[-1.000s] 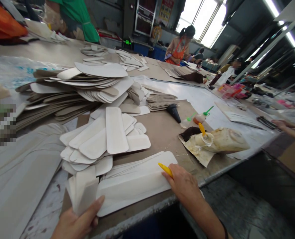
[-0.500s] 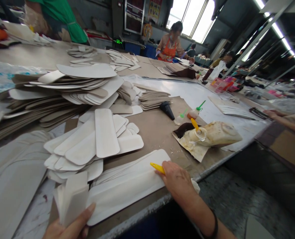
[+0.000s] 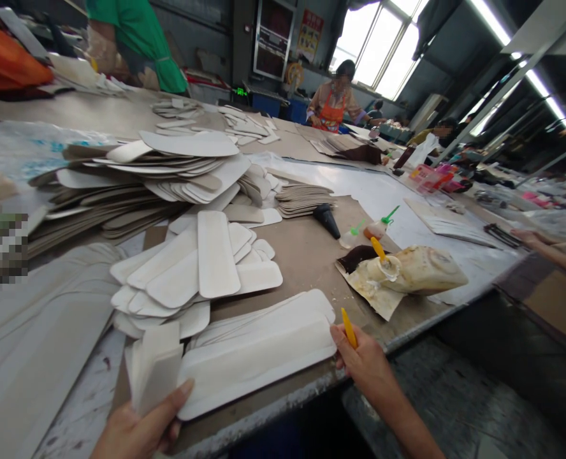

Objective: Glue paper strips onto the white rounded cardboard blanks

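Note:
My left hand (image 3: pixel 139 424) is closed round a fanned bundle of small white strips (image 3: pixel 159 366). Its thumb reaches onto the near left end of a long white rounded panel (image 3: pixel 259 363). That panel lies on top of a fanned stack of similar pieces at the table edge. At the panel's far right end, the fingertips of my right hand (image 3: pixel 369 363) pinch or touch its edge. A yellow handle (image 3: pixel 348 328) sticks up out of the right hand; the tool's other end is hidden. Behind the panel lies a pile of white rounded pieces (image 3: pixel 168 274).
A glue-stained container (image 3: pixel 426 268) with another yellow handle (image 3: pixel 377 248) stands at the right. Beyond are a dark cone (image 3: pixel 327 220), a green-tipped bottle (image 3: pixel 378 226) and tall stacks of panels (image 3: pixel 134 185). Co-workers stand across the table; another person's arm (image 3: pixel 536 241) is at right.
My right hand has slid right from the panel's top to its right end, and the yellow handle now points more upright. My left hand keeps the strips. The view has shifted slightly.

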`<state>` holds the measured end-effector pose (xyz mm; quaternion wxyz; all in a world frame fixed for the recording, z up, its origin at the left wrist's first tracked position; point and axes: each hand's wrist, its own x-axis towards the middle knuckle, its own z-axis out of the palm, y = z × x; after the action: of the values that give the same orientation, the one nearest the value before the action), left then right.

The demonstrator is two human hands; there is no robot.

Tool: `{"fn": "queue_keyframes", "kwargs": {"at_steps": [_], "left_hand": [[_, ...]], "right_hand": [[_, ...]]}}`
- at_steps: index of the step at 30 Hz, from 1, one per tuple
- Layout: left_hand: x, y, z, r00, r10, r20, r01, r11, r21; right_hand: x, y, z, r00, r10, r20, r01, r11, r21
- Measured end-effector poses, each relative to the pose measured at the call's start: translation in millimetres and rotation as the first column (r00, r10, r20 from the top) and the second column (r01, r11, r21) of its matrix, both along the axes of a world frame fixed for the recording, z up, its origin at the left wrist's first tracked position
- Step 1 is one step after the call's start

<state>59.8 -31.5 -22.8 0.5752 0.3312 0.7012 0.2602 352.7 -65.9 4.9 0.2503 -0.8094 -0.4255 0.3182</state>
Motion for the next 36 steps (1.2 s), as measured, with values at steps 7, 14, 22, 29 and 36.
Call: {"fn": "queue_keyframes", "kwargs": {"at_steps": [7,14,22,29,36], "left_hand": [[-2.3,-7.6,20.6,0.974,0.054,0.219,-0.055,0.999,-0.002],[-13.2,-6.3,17.3,0.940,0.114,0.322,-0.112,0.993,-0.024],[-19.2,-11.5,15.3,0.942,0.120,0.313,-0.125,0.992,-0.006],[-25.4,-11.5,19.7,0.858,0.107,0.502,-0.101,0.994,-0.040],[-21.4,-9.3,25.8,0.814,0.161,0.558,-0.095,0.985,-0.147]], "right_hand": [[-14.5,-4.0,1.9,0.942,-0.170,-0.290,0.184,0.983,0.023],[-24.7,-11.2,16.2,0.989,-0.111,-0.098,0.123,0.984,0.131],[-37.3,-9.3,22.0,0.921,-0.168,-0.352,0.198,0.979,0.053],[-36.3,-9.5,19.6,0.807,-0.173,-0.564,0.229,0.973,0.029],[-32.9,-5.3,4.0,0.672,-0.195,-0.715,0.290,0.957,0.012]]}}
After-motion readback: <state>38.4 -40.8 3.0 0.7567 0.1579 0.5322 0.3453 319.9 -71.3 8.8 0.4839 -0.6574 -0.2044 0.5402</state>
